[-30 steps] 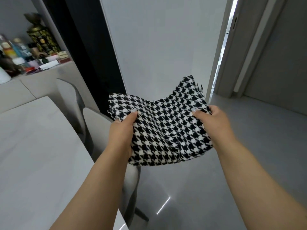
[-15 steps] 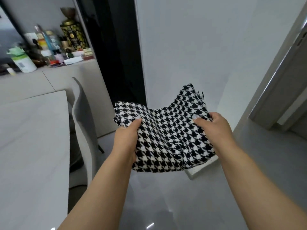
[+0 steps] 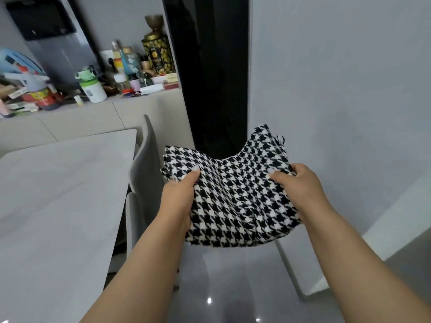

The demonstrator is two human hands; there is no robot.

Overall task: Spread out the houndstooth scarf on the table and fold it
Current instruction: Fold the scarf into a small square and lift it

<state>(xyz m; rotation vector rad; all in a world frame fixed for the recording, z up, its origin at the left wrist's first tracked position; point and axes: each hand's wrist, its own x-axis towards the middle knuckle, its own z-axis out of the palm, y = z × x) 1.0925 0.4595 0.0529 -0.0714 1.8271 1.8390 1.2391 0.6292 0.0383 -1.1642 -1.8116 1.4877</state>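
Houndstooth scarf (image 3: 235, 199), black-white, folded, sagging

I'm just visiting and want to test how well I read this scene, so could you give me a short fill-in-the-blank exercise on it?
1. The black-and-white houndstooth fabric scarf is gripped by ____ hands.
2. The pale grey rectangular table lies to the person's ____.
3. The scarf is held in the ____, not resting on the table.
4. The left hand and right hand grip opposite ____ of the scarf.

Missing words: two; left; air; sides
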